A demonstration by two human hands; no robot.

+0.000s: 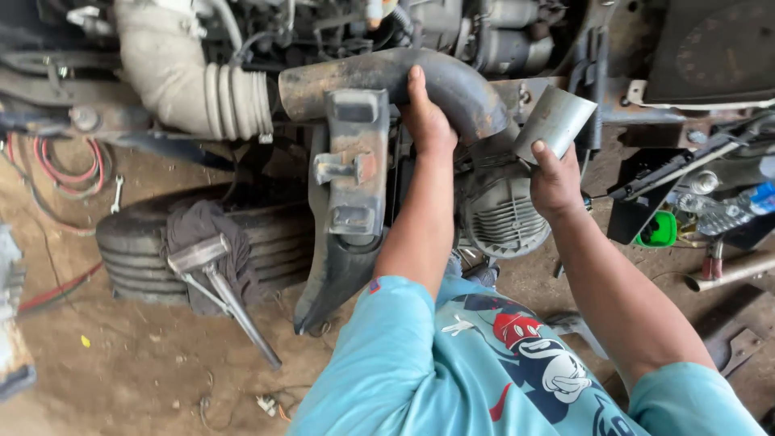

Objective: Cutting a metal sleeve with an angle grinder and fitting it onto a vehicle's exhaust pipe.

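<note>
Bare brown earth, packed and gritty, forms the workshop floor beneath a greasy engine bay crowded with hoses and cast metal. On that dirt lies a worn black rubber tyre [133, 242], flat on its side, with a crumpled dark grey rag [202, 230] draped over it and a long steel wheel wrench [222, 295] resting across both, its shaft slanting down to the ground. Above the tyre, a dusty beige ribbed intake hose [202, 81] curves out of the engine. The left hand [425, 117] is wrapped over a curved, rust-mottled dark metal pipe [404, 81], fingers clasped on its upper bend just right of a dull grey cast bracket [353, 157] with raised lugs. The right hand [555, 182] grips a smooth, bright sheet-metal sleeve [555, 121] by its lower edge, holding it tilted just beside the pipe's right end, above a round finned grey housing [504, 214]. Farther right, a green plastic cap [660, 232] and a clear plastic bottle [731, 211] lie among clutter.
</note>
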